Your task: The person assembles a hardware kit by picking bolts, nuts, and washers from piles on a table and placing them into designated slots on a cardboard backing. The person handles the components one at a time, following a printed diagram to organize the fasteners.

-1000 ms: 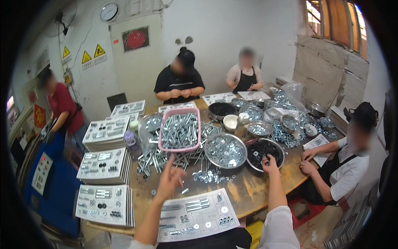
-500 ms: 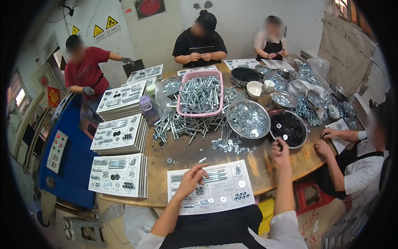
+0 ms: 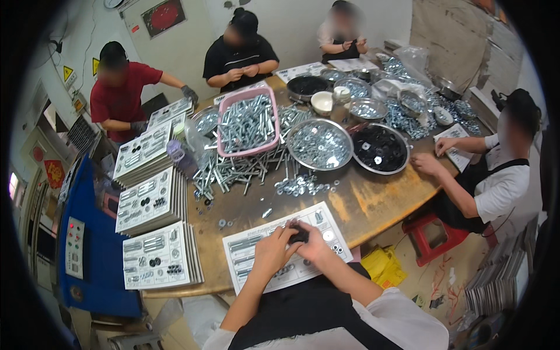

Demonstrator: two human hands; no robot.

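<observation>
My left hand (image 3: 272,252) and my right hand (image 3: 315,247) meet over a printed hardware card (image 3: 245,269) at the table's front edge. Between their closed fingers is a small clump of black washers (image 3: 299,234); the fingers partly hide it, so single pieces are hard to make out. Bolts, washers and nuts show in rows on the card, partly covered by my hands. Beyond it stand a metal bowl of black washers (image 3: 380,153) with a few silver ones on top and a metal bowl of silver washers (image 3: 319,143).
Stacks of filled cards (image 3: 153,256) line the left side. A pink basket (image 3: 220,125) of bolts stands amid loose bolts (image 3: 233,172). Loose washers (image 3: 300,185) lie nearer me. A co-worker (image 3: 501,169) sits at right by a red stool (image 3: 429,254); others work at the far side.
My right hand has come from the black washers' bowl to the card, bringing black washers. It now meets my left hand. The whole view has shifted and turned.
</observation>
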